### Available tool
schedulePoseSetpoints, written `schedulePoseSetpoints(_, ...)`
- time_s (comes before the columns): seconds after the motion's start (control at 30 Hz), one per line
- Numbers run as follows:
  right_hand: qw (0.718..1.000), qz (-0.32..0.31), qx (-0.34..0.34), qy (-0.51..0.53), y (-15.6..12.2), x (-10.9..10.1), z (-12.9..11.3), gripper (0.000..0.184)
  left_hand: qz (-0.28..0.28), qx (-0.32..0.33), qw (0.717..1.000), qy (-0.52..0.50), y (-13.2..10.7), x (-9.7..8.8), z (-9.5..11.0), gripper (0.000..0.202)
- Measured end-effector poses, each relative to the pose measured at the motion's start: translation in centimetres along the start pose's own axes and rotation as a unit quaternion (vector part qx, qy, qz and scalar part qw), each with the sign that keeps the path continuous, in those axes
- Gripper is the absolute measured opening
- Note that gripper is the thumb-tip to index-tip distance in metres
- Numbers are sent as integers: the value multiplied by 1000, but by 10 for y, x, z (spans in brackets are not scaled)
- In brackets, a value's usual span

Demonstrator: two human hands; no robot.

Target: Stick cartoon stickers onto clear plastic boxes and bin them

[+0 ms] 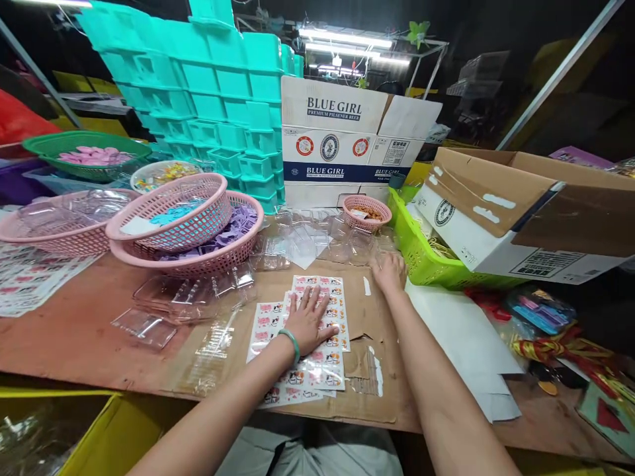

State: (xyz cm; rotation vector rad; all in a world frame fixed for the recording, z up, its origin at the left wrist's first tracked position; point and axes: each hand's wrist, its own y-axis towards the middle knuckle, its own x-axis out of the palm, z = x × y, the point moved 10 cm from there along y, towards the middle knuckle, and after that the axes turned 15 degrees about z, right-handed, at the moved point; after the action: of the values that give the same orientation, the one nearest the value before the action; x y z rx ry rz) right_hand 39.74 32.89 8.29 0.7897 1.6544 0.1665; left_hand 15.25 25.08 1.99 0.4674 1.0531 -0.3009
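Note:
My left hand (307,325) lies flat with fingers spread on a small pile of sticker sheets (333,377) printed with pink and orange-and-black cartoon animals. A green bangle (290,345) circles that wrist. The sheets overlap unevenly on a flattened piece of cardboard (223,360). Farther back, my right hand (390,270) is at the edge of the clear plastic cases (350,244), beside the lime-green basket. Its fingers are curled down, and what they hold is hidden.
Pink baskets (238,254) with purple and blue pieces stand at left, near more clear cases (173,297). A small pink basket (367,213) stands behind. The lime-green basket (431,268), a cardboard box (501,218) and white sheets (456,330) flank my right arm. Turquoise bins (213,99) rise behind.

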Motion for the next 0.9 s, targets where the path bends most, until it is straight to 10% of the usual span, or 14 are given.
schedulePoseSetpoints(0.27, 996, -76, 21, -34, -60, -35, 13, 31, 114, 32, 984, -134, -32, -56, -27, 45)
schedulePoseSetpoints(0.4, 996, 21, -59, -63, -115, -74, -27, 43, 158, 23, 964, -213, -59, -88, -28, 36)
schedulePoseSetpoints(0.5, 982, 34, -182, 42, -166, -88, -87, 52, 183, -54, 949, -252, -81, -101, -45, 36)
schedulePoseSetpoints(0.63, 900, -171, -349, 198, -264, -79, -159, 85, 180, -248, 871, -385, -117, -91, -83, 48)
schedulePoseSetpoints(0.73, 884, -179, -360, 237, -294, -87, -167, 68, 154, -349, 790, -481, -142, -80, -92, 56)
schedulePoseSetpoints(0.9, 881, -106, -328, 323, -287, -102, -154, 29, 110, -409, 757, -498, -172, -81, -82, 52)
